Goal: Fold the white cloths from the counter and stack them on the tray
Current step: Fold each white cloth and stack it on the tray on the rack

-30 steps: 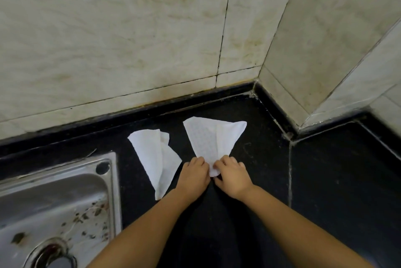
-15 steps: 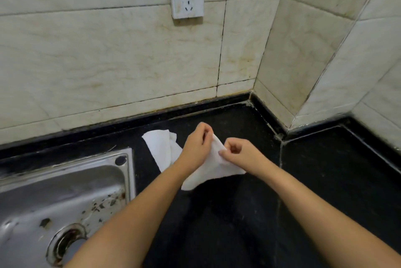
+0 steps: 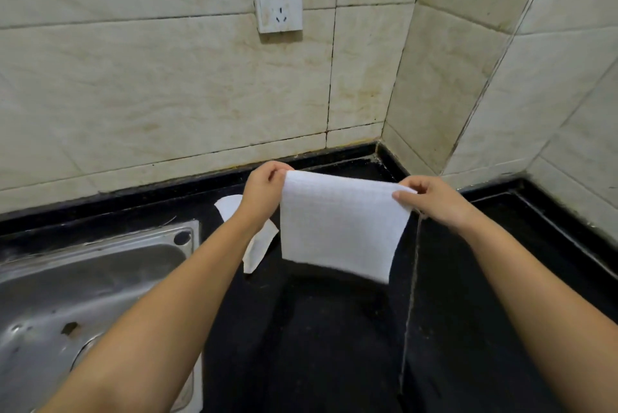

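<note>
Progress: early, by my read; no folded stack was visible and no tray appeared anywhere in view.
Cloth in hand: white cloth [image 3: 337, 225] was held up in the air above the table [image 3: 334, 329], hanging flat and spread, lower edge clear of the surface.
Left hand: left hand [image 3: 262, 193] pinched the cloth's top left corner, fingers curled on the edge.
Right hand: right hand [image 3: 431, 198] pinched the top right corner; hands were well apart, cloth stretched between them.
Second cloth: another white cloth [image 3: 259, 242] lay on the table just beside the sink [image 3: 100, 279], partly hidden behind the left forearm; it looked loosely creased, not neatly folded.
Done: nothing I could confirm as finished.
Left: fold the held cloth, fold the one on the table, find the tray, stack both there.
Step in hand: likely squaring up the sheet before the first fold.
Unknown: tray location, plus whether more cloths sat outside the view.
Surroundings: tiled wall with a socket [image 3: 277, 3] behind.
</note>
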`<state>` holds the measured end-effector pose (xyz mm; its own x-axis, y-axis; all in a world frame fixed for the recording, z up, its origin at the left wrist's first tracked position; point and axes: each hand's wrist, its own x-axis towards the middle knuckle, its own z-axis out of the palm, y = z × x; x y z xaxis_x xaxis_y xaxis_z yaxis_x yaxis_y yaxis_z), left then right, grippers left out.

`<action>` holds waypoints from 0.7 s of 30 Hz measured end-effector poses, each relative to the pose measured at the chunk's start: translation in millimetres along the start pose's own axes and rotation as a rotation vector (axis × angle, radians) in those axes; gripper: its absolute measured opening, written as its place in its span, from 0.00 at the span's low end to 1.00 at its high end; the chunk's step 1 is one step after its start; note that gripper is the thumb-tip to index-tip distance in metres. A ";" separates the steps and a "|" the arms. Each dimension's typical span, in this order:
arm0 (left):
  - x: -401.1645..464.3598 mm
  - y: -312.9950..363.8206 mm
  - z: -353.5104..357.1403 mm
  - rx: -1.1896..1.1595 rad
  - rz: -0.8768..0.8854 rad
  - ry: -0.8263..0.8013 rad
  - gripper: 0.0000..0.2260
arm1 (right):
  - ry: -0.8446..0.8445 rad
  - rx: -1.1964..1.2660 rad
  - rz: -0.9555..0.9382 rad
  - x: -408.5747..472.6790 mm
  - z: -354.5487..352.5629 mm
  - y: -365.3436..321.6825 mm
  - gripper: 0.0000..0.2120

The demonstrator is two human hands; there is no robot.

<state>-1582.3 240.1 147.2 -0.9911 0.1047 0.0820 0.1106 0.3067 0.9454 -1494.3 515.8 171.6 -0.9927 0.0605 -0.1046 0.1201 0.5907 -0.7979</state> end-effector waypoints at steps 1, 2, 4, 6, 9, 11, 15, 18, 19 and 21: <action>-0.5 -0.8 -1.7 -0.033 -0.014 -0.002 0.13 | 0.043 0.035 -0.020 -2.3 -0.2 0.6 0.06; -2.4 -3.7 -3.3 -0.070 -0.034 -0.011 0.13 | 0.064 0.065 -0.035 -4.9 1.0 2.2 0.06; -14.5 -11.4 -4.4 -0.156 -0.089 -0.054 0.12 | 0.049 0.096 -0.033 -11.8 7.1 12.3 0.06; -34.9 -27.1 -2.4 -0.201 -0.153 -0.137 0.12 | -0.016 0.100 0.003 -22.8 18.2 29.1 0.05; -74.5 -62.8 3.5 -0.160 -0.296 -0.325 0.11 | -0.170 0.079 0.119 -46.5 40.9 65.2 0.05; -100.1 -89.2 6.7 -0.111 -0.422 -0.481 0.09 | -0.291 0.024 0.208 -64.9 54.4 89.0 0.05; -129.3 -121.9 12.2 -0.066 -0.627 -0.623 0.08 | -0.529 0.022 0.356 -88.8 70.6 118.5 0.06; -122.3 -127.3 17.8 -0.011 -0.610 -0.537 0.09 | -0.445 0.094 0.399 -82.9 75.6 121.0 0.05; -115.8 -127.0 20.4 0.019 -0.576 -0.482 0.09 | -0.373 0.110 0.404 -76.6 76.5 120.3 0.06; -99.1 -127.2 27.2 0.161 -0.460 -0.373 0.09 | -0.234 0.057 0.394 -60.0 77.5 118.5 0.05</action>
<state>-1496.1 216.4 10.2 -0.8504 0.2428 -0.4667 -0.2840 0.5349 0.7957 -1419.5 519.8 37.3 -0.8422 0.0847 -0.5324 0.4949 0.5131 -0.7012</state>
